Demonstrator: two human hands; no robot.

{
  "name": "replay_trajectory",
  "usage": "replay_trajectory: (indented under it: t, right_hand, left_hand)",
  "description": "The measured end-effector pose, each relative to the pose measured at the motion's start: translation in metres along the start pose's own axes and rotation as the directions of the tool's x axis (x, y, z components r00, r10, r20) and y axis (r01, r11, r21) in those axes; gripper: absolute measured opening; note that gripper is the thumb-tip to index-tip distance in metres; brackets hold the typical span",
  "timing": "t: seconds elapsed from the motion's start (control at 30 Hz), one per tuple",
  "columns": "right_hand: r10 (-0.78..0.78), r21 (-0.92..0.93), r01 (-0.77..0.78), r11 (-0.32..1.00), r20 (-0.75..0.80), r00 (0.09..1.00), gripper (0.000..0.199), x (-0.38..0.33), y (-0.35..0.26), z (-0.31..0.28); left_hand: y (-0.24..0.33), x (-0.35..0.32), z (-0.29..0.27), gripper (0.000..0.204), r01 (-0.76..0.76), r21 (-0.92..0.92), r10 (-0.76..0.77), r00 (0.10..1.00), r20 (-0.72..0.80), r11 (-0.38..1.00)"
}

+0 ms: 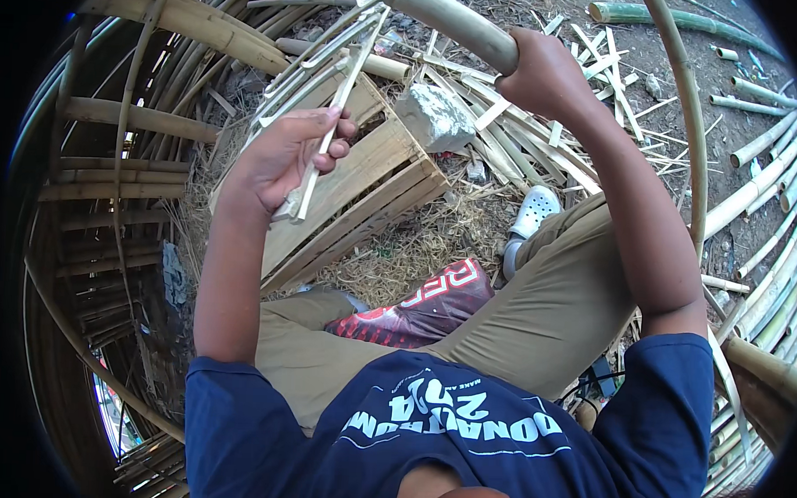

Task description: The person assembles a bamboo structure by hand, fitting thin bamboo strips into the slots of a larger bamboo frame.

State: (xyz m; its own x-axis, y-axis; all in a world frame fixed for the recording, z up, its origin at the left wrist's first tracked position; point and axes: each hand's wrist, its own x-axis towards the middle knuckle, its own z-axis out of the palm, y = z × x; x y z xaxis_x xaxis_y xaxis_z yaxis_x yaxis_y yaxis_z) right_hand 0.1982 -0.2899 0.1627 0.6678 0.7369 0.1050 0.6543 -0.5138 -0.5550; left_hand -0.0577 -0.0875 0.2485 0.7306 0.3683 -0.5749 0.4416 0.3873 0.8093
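Observation:
My left hand [301, 149] is closed on a narrow, pale bamboo strip [344, 85], with the thumb laid along it. The strip slants up and away, its lower end showing below my palm. My right hand [549, 74] wraps round the near end of a thick bamboo pole [455, 23], which runs up and left to the top edge. Thin split strips with bent ends [304, 74] lie side by side just beyond my left hand; I cannot tell whether they touch it.
A slatted wooden crate [366, 160] stands below my left hand, beside a whitish stone block [434, 118]. Split bamboo pieces [508, 139] litter the ground. Bamboo framework [127, 117] rises at left; cut poles [774, 174] lie at right. Dark red cloth [432, 307] sits between my legs.

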Motion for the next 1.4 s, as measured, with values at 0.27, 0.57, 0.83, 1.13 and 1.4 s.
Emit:
replay_trajectory:
  t: [0.27,0.57,0.83,1.13,1.4]
  right_hand:
    - [-0.04,-0.094,0.064,0.993,0.237,0.971,0.038,-0.013,0.018,0.028]
    - [-0.008,-0.164,0.054,0.985,0.269,0.963,0.035,-0.009,0.042,0.058]
    - [0.002,-0.231,0.066,0.971,0.284,0.959,0.037,0.001,0.048,0.067]
    - [0.181,0.465,-0.539,0.702,0.616,0.767,0.047,-0.012,0.06,0.133]
    - [0.107,0.665,-0.501,0.554,0.54,0.835,0.041,-0.013,0.026,0.161]
  left_hand:
    - [-0.151,0.101,0.045,0.027,-0.034,0.076,0.04,0.996,-0.076,0.997]
    - [-0.173,0.145,0.058,0.039,-0.106,0.657,0.256,0.957,-0.137,0.747]
    - [-0.152,0.131,0.043,0.047,-0.018,0.888,0.444,0.871,-0.212,0.46]
    - [-0.16,0.191,-0.016,0.063,-0.08,0.995,0.789,0.606,0.1,-0.064]
    - [-0.169,0.199,-0.029,0.036,-0.361,0.93,0.847,0.514,0.137,0.069]
